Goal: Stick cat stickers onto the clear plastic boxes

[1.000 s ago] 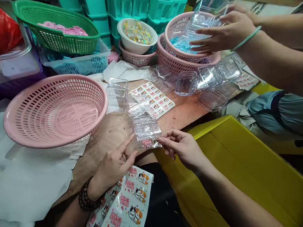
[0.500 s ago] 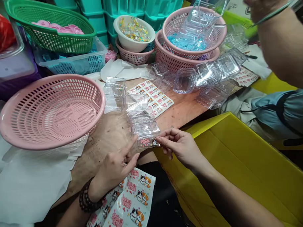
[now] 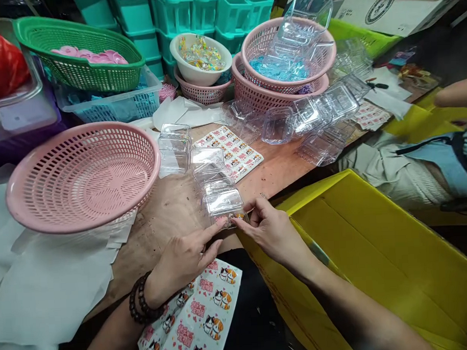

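Note:
A hinged clear plastic box (image 3: pixel 223 200) lies near the table's front edge, carrying a small sticker (image 3: pixel 237 215) with pink lettering and a cartoon animal. My left hand (image 3: pixel 182 256) stretches its index finger onto the sticker's left part; its thumb stands apart and the other fingers curl under. At the sticker's right part, my right hand (image 3: pixel 268 225) presses its thumb down, with curled fingers at the box's right edge. Below my left wrist, partly covered by it, is a sticker sheet (image 3: pixel 213 303) with cats and dogs. More clear boxes (image 3: pixel 208 158) sit just behind.
A pink basket (image 3: pixel 85 221) stands at left beside white paper (image 3: pixel 49 283). Another sticker sheet (image 3: pixel 240 154) lies mid-table. Stacked pink baskets (image 3: pixel 287 86) and a white bowl (image 3: pixel 175 49) are behind. A yellow carton (image 3: pixel 374 257) is at right, near another person's arm (image 3: pixel 458 93).
My left index finger has moved right onto the sticker. My right thumb has shifted left over it. The other person's raised arm has dropped toward the right edge.

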Demonstrator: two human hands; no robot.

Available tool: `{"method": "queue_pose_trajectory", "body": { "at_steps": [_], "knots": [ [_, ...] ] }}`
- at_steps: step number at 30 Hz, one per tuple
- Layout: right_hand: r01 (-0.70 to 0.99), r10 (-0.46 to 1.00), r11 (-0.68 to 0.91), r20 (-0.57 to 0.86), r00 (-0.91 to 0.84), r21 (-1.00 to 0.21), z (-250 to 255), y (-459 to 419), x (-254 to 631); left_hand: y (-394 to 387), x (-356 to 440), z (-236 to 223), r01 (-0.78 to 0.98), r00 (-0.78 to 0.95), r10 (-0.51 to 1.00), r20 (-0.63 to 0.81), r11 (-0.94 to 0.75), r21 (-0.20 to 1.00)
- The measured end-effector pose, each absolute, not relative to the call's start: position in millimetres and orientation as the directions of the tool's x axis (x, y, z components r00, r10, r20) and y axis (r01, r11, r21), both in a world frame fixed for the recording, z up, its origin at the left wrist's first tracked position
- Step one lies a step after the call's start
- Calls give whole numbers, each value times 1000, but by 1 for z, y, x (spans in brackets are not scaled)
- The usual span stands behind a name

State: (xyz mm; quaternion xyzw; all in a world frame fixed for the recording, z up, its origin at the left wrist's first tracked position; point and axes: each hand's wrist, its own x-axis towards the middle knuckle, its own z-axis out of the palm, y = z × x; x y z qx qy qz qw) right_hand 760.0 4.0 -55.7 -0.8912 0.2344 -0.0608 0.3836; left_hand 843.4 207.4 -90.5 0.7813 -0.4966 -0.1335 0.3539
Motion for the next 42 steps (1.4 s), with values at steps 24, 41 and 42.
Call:
{"method": "queue_pose_trajectory", "body": {
  "at_steps": [24, 41, 42],
  "knots": [
    [-110, -158, -233, -74, 985, -966, -34, 44, 726, 240, 836, -27, -354, 636, -769, -68, -368, 860],
    [574, 291, -789, 690, 663, -219, -56, 15, 694, 226, 876, -69, 338, -66, -806, -589, -573, 746],
    [559, 225, -780, 708, 669, -280, -52, 15, 695, 226, 878, -71, 348, -89, -805, -587, -577, 739]
  ]
}}
